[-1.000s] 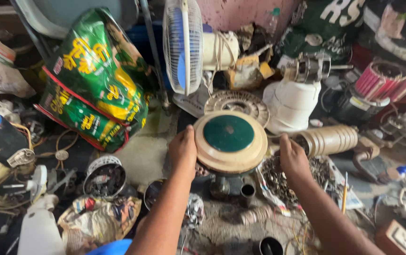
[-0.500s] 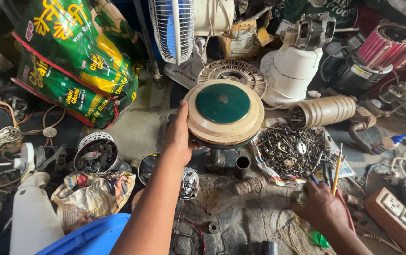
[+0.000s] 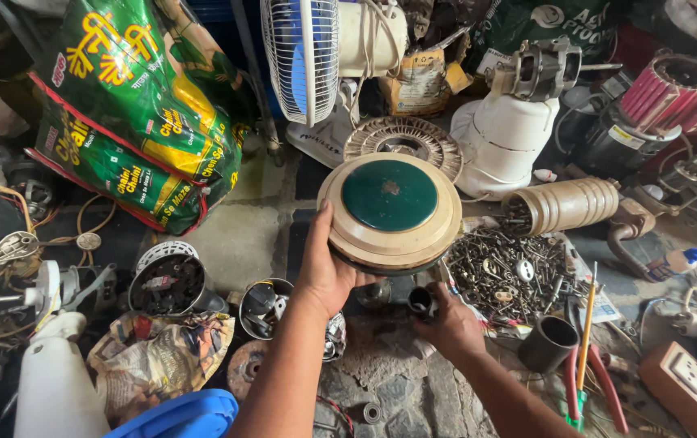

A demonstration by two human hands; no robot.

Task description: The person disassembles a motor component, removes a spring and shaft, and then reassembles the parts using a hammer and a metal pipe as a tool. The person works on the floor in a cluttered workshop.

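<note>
Left hand (image 3: 325, 276) cupped under round beige disc (image 3: 390, 212), lifted off floor. Right hand (image 3: 446, 323) pinching small dark cylinder (image 3: 420, 302), just beside screw pile (image 3: 510, 276).

Stained concrete floor (image 3: 243, 235) carries a green printed sack (image 3: 133, 113), a white table fan (image 3: 328, 65), a heap of loose screws (image 3: 510, 272), a black cup (image 3: 549, 343) and crumpled newspaper (image 3: 162, 361).

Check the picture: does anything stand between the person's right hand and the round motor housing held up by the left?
Nothing visible does. The left hand grips the housing at its rim. The right hand sits just beneath it, at a small dark cylinder. Only open space separates them.
</note>
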